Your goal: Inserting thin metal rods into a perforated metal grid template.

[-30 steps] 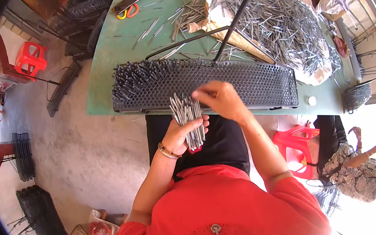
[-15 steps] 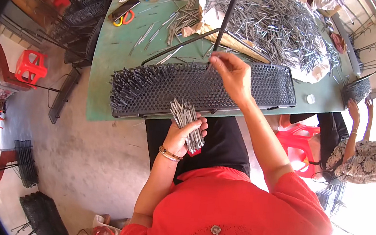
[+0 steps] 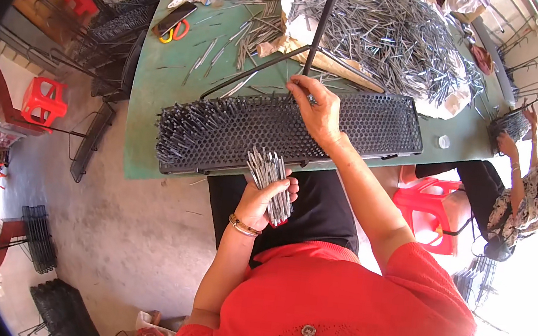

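My left hand [image 3: 264, 199] is closed round a bundle of thin grey rods [image 3: 272, 178], held upright just in front of the table edge, over my lap. Across the green table lies a long black perforated rack [image 3: 371, 130] with rows of round holes. Dark rods [image 3: 184, 124] stand packed in the holes of its left end and along part of its far edge; the holes at its middle and right are bare. Above the rack's far edge, near its middle, my right hand [image 3: 319, 114] has thumb and forefinger pinched together. Anything between those fingertips is too small to make out.
A big heap of loose rods [image 3: 386, 34] lies on paper at the back right. A black metal frame [image 3: 318, 33] rises behind the rack. Scissors [image 3: 177, 30] and a phone [image 3: 175, 17] lie back left. A co-worker [image 3: 536, 181] sits at the right, handling another rack [image 3: 511, 124].
My right hand has moved slightly left along the rack's far edge. My left hand keeps its bundle nearly in place. The co-worker at the right has straightened up.
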`<state>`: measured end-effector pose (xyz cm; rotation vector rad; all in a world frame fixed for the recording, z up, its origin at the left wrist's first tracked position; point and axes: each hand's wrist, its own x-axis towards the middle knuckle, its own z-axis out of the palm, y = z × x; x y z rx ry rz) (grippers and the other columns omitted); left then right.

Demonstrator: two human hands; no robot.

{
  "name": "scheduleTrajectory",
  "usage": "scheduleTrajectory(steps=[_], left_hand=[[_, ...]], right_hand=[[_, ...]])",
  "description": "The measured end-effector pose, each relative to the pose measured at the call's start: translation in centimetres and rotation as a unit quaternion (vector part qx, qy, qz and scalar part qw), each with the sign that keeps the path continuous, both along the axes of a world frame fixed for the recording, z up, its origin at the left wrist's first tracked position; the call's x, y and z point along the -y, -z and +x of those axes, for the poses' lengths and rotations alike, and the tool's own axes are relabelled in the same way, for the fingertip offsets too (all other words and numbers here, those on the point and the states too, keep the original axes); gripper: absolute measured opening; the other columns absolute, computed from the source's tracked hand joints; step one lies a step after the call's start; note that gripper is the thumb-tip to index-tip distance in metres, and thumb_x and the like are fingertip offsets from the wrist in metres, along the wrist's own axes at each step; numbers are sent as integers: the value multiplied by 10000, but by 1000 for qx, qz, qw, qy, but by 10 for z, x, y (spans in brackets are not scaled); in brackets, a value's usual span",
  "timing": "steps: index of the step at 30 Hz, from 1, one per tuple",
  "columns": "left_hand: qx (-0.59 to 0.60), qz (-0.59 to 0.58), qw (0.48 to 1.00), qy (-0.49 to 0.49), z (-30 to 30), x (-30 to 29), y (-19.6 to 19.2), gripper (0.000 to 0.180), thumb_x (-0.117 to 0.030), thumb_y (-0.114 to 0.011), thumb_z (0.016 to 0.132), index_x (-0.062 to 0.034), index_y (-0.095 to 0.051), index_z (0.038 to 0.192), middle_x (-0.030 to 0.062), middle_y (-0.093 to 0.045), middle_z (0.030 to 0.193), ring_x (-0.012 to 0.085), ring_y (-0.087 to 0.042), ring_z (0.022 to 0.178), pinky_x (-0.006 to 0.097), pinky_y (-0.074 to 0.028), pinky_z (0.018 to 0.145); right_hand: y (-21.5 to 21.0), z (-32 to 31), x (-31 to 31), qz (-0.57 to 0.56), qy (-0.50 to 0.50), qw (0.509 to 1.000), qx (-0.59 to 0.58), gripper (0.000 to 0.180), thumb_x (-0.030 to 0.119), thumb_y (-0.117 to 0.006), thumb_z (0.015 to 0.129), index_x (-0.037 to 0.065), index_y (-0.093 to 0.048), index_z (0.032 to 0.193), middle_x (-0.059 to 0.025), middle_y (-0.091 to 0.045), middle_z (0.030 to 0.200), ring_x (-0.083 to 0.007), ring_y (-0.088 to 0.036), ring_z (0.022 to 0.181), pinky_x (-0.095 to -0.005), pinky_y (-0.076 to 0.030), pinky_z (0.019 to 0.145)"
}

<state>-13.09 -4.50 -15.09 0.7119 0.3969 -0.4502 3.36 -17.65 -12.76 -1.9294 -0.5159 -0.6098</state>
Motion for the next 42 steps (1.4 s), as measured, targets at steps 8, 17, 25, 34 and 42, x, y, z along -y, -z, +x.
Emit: scheduleTrajectory(steps=[8, 17, 25, 34, 42], left_hand=[[-5, 0, 1000, 0, 0, -1, -6, 259, -50, -636, 839, 5, -563, 1081, 137, -655, 946, 216, -662, 852, 340, -570, 739], [-4, 6, 1000, 13, 1, -2, -6, 268, -55, -639, 835, 10, -562, 1083, 140, -658, 950, 221, -663, 851, 346, -570, 751], [-3, -10, 999, 34, -2, -4, -2, 298, -59, -610, 836, -5, -563, 1126, 127, -647, 1021, 227, -652, 917, 370, -565, 787], [5, -28, 999, 15, -2, -6, -6, 278, -51, -601, 854, 3, -552, 1121, 148, -641, 1028, 246, -648, 932, 387, -562, 805], [22, -59, 998, -27, 1, -8, -9, 239, -35, -593, 860, -24, -558, 1096, 129, -649, 996, 229, -654, 910, 372, -570, 782]], right_hand=[[8, -5, -4, -35, -17, 999, -35, 215, 103, -673, 824, 49, -650, 1031, -118, -676, 878, -227, -666, 762, -315, -523, 657], [7, -1, -6, -127, -13, 990, 57, 214, 137, -633, 838, 65, -634, 1039, -96, -630, 838, -304, -617, 742, -370, -506, 634], [-6, -8, -12, -142, -7, 989, 45, 167, 146, -614, 845, 50, -635, 979, -92, -625, 896, -297, -608, 797, -379, -494, 694], [-8, -11, -1, -247, -83, 959, 109, 244, 75, -622, 799, 63, -641, 1042, -83, -631, 1020, -282, -581, 853, -364, -474, 756], [-20, -63, 16, -81, -172, 963, -191, 219, 192, -702, 803, 9, -690, 922, -123, -672, 821, -238, -623, 726, -344, -495, 645]])
